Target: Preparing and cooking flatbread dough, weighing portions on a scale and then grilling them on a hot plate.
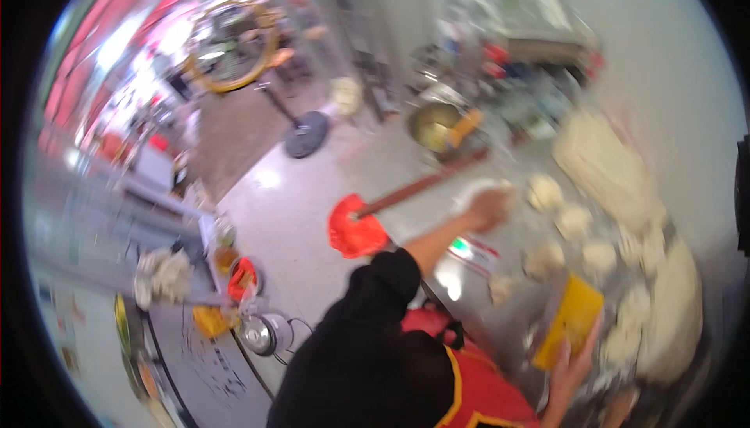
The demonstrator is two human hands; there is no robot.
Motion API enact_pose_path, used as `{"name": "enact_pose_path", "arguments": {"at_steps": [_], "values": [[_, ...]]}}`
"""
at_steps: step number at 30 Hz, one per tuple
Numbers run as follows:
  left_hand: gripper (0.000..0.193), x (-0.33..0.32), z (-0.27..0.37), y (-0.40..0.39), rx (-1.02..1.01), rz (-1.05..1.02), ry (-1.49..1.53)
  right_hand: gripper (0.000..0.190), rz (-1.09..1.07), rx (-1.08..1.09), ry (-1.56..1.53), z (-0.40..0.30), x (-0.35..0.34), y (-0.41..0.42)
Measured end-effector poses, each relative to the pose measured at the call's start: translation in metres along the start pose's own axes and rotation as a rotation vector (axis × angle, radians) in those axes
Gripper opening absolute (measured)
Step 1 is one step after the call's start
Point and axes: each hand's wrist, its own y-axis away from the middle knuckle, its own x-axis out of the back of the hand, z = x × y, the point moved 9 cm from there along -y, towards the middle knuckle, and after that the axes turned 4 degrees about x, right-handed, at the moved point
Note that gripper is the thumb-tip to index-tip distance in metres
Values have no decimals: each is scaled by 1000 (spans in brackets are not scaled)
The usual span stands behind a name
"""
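My left hand (489, 210) reaches out over the metal worktop (469, 305), beside a white patch that looks like flour. Motion blur hides its fingers, so I cannot tell whether it holds anything. In my right hand (571, 363) is a yellow flat rectangular scraper (569, 322), tilted above the worktop. Several dough pieces lie between and beyond my hands, among them a round one (545, 192) and a small one (501, 289). A long dough mass (606, 161) and another large one (674, 311) lie along the far side. Near my left forearm is a device with a green-lit display (460, 246).
Farther up stands a metal bowl (422, 120) with yellow contents and an orange-handled tool (466, 125). A brown bar (428, 180) runs towards a red plastic bag (356, 228). Behind me are an electric kettle (258, 334) and a pedestal fan (231, 47) on a round base (306, 135).
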Motion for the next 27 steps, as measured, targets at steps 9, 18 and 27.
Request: {"name": "enact_pose_path", "arguments": {"at_steps": [9, 18, 27], "values": [[66, 53, -10, 70, 457, 277, 57, 75, -210, 8, 188, -67, -23, -26], [33, 4, -58, 71, 550, 290, 228, 64, -270, 350, -43, -88, -73, -64], [15, 74, -29, 99, 595, 370, 135, 71, -417, 510, 185, -121, -157, -99]]}}
